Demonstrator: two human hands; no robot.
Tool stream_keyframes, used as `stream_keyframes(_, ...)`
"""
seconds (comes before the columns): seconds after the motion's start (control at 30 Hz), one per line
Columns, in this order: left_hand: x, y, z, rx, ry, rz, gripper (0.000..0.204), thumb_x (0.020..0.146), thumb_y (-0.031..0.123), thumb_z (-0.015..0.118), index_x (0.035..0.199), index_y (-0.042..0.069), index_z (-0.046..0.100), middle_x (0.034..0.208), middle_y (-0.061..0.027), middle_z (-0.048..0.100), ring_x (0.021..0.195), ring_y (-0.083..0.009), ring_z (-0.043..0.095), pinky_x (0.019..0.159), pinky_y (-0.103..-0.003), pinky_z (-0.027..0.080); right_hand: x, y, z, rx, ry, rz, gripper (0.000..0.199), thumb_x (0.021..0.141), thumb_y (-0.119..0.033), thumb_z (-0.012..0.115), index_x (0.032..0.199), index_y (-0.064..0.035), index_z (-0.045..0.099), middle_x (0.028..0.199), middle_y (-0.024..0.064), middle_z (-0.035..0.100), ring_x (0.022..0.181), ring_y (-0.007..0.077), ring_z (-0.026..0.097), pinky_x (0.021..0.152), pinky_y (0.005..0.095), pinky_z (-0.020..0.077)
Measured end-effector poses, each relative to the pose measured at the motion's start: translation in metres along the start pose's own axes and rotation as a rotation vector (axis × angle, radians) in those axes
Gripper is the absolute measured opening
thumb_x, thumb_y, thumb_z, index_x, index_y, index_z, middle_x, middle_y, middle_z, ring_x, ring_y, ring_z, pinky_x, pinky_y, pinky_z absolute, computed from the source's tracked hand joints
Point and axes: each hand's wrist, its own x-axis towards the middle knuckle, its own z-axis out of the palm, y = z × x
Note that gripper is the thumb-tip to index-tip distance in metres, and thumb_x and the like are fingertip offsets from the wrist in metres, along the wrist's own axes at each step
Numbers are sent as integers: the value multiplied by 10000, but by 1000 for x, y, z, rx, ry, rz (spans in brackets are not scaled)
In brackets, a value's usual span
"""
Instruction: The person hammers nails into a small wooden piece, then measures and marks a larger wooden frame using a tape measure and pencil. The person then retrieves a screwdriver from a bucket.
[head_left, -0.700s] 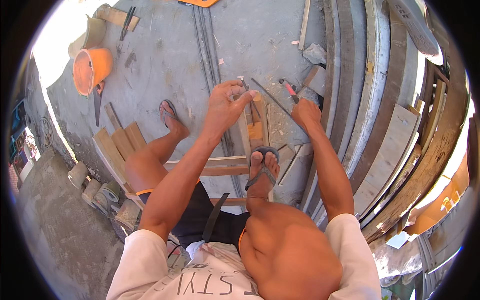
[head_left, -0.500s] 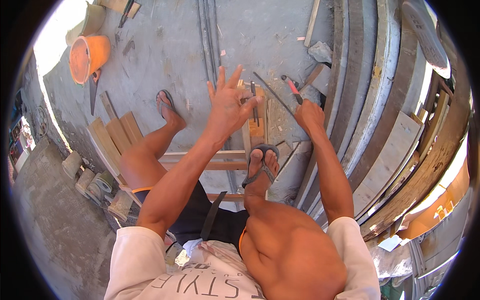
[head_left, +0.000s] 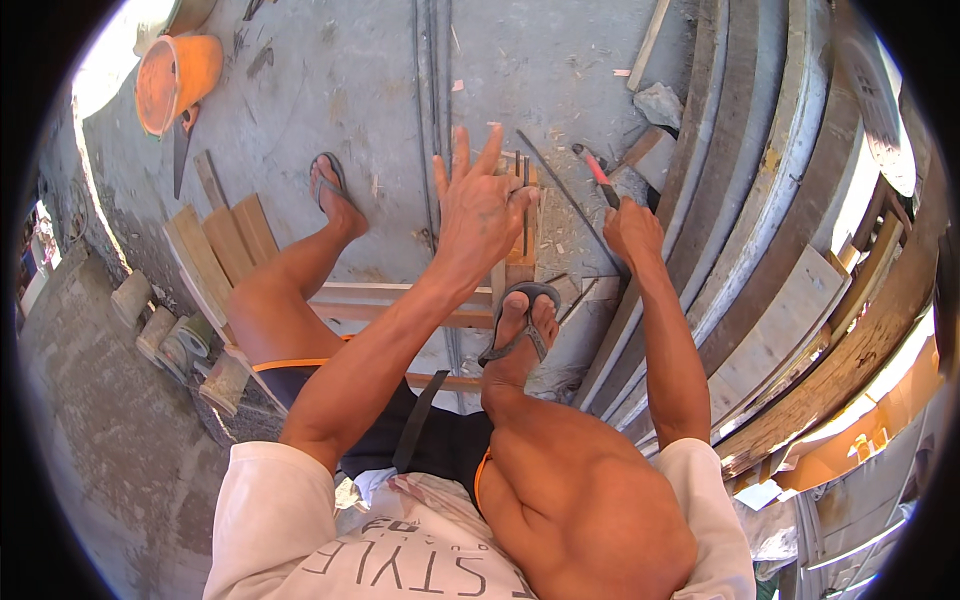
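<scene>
My left hand (head_left: 482, 215) is over a narrow wooden piece (head_left: 521, 262), thumb and forefinger pinched and the other fingers spread. A thin dark rod (head_left: 527, 172) stands upright in the pinch; its exact kind is not clear. Gripped in my right hand (head_left: 634, 235) is a hammer (head_left: 601, 180) with a red and black handle, its dark head pointing away from me toward the left. Between the hands, a long dark bar (head_left: 565, 190) lies slanting on the floor. My right foot (head_left: 527, 325), in a sandal, presses on the near end of the wooden piece.
Long timber beams (head_left: 715, 200) line the right side. An orange bucket (head_left: 180, 80) and a handsaw (head_left: 183, 150) lie at the far left. Short boards (head_left: 228, 240) sit by my left leg, and wooden slats (head_left: 400, 312) cross before me. A stone (head_left: 658, 103) rests near the beams.
The whole view has shifted slightly, with the floor objects sitting higher. My left hand still pinches the rod over the wood, and my right hand keeps its grip on the hammer.
</scene>
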Motion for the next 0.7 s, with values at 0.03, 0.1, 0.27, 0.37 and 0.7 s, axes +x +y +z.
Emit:
stream_keyframes(0.03,0,1,1,-1,4,1,273,955,268,737,883,12,796,1663,-186,390,1567,-515,187,1209,-727,131,1,2,1,-10,2,-7,328,953,-249,579,1039,31,725,997,319,736,961,501,721,897,560,558)
stream_keyframes(0.1,-1,2,3,11,7,0,270,957,255,733,864,5,780,1666,-186,384,1565,-521,187,1209,-728,137,1,3,1,-16,0,-14,330,952,-252,582,1038,32,724,997,321,735,961,504,719,896,565,556)
stream_keyframes(0.27,-2,4,8,62,21,-15,273,960,235,723,820,2,748,1676,-183,366,1565,-534,172,1209,-730,144,2,2,-3,-5,-20,3,336,951,-262,589,1039,35,722,992,321,734,967,512,715,903,571,553)
stream_keyframes(0.37,-3,6,9,113,34,-9,272,962,231,719,819,1,749,1680,-184,357,1564,-535,175,1212,-725,148,5,8,-4,-27,-25,-23,346,955,-272,591,1053,32,722,994,321,735,966,517,713,910,568,552)
stream_keyframes(0.7,-1,9,4,45,-1,-63,273,965,248,712,878,2,791,1668,-191,374,1554,-536,197,1208,-722,167,14,12,-19,-32,-114,10,378,971,-307,593,1096,24,726,1086,320,726,1062,487,703,968,541,537)
